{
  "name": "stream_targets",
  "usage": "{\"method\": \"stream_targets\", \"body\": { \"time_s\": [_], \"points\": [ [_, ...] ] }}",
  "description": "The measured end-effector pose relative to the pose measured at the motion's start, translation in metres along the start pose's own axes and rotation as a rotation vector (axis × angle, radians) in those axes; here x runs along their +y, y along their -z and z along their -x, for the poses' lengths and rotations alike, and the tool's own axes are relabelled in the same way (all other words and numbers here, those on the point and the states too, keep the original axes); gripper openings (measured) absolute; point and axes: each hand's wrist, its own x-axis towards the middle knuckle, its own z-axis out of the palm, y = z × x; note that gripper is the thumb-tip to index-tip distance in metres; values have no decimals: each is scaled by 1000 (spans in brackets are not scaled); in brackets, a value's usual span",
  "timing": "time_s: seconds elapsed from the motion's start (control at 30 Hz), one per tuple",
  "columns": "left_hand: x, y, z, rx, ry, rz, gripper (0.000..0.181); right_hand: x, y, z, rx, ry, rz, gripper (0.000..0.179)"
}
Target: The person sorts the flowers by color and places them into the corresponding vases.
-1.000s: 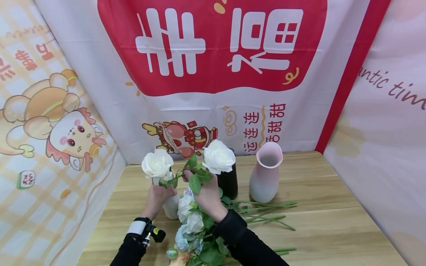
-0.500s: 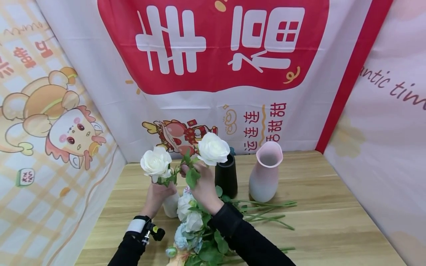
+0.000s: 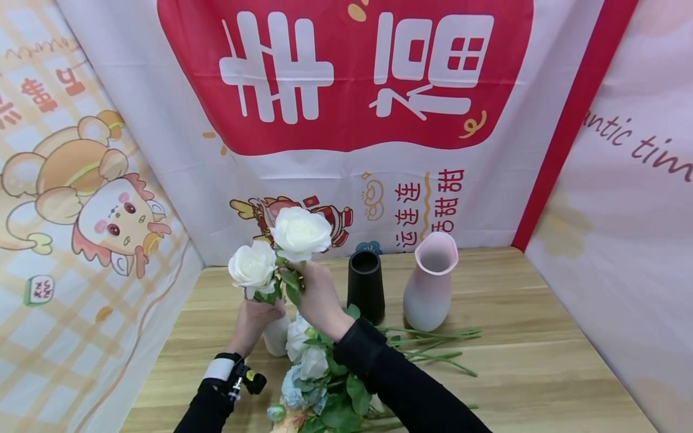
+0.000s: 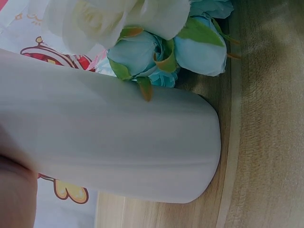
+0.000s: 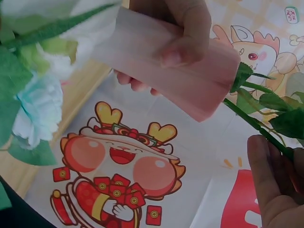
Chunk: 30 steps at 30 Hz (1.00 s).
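My left hand (image 3: 258, 322) grips a pale pink-and-white vase (image 5: 209, 78) around its upper part, thumb across the front in the right wrist view. The vase's base fills the left wrist view. One white rose (image 3: 252, 266) stands in its mouth. My right hand (image 3: 320, 299) pinches the green stem (image 5: 247, 119) of a second white rose (image 3: 301, 233) below its bloom. In the right wrist view, this stem's lower end reaches the vase's mouth; how deep it sits is hidden. Both blooms are side by side above the vase.
A heap of blue and white flowers (image 3: 313, 364) lies right of the held vase, with cut stems (image 3: 446, 356) pointing right. Behind stand a black vase (image 3: 366, 291) and a pink-grey vase (image 3: 429, 294). A printed cloth backdrop (image 3: 346, 165) rises at the table's back edge.
My right hand has moved left with its white rose, bringing the bloom close to the other rose. The black vase now shows more fully. My left hand has stayed on the pale vase.
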Motion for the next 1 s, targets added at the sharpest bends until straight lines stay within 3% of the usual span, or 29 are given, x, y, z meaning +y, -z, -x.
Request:
{"method": "stream_targets", "body": {
  "time_s": [0.23, 0.47, 0.67, 0.83, 1.0],
  "points": [
    [0, -1, 1, -7, -50, -24, 61, 0, 3, -11, -45, -19, 67, 16],
    [3, -1, 1, 10, 0, -50, 73, 3, 4, -10, -47, 2, 60, 24],
    [1, 4, 2, 2, 1, -56, 87, 7, 2, -9, -61, 33, 63, 21],
    [-1, 5, 1, -20, -4, -56, 82, 12, -4, -8, -79, 50, 80, 25],
    [-2, 2, -3, -23, -21, -103, 63, 19, -13, -5, -173, 9, 66, 28]
  ]
}}
